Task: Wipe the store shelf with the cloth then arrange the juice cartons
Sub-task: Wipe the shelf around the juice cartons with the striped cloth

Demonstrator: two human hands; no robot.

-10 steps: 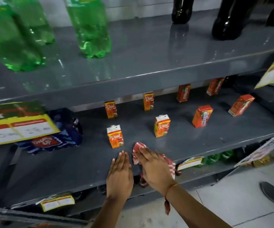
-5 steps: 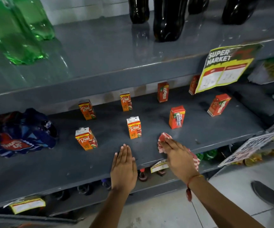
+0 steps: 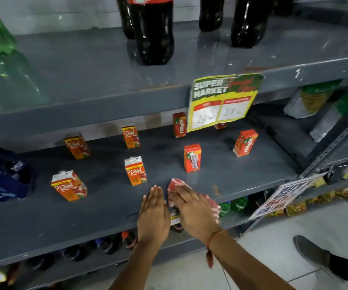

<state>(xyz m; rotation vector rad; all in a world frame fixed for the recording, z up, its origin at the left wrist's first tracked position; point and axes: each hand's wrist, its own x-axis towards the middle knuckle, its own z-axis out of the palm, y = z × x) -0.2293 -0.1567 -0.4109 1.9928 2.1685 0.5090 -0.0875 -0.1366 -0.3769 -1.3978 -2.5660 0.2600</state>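
Lying at the front edge of the shelf (image 3: 106,208), the cloth (image 3: 176,184) is pressed flat under the open right hand (image 3: 194,210), the left hand (image 3: 153,216) flat beside it, empty, cartons (image 3: 135,171) standing scattered behind.

right hand (image 3: 194,210) and cloth (image 3: 174,184) slid leftward

most of the red-and-white cloth (image 3: 174,186) is buried under the right hand (image 3: 194,208). one carton (image 3: 220,126) at 12 o'clock on the shelf hides behind the price sign (image 3: 223,101), whose handwritten numbers are unreadable. the cola bottles (image 3: 154,30) get chopped off by the top edge.
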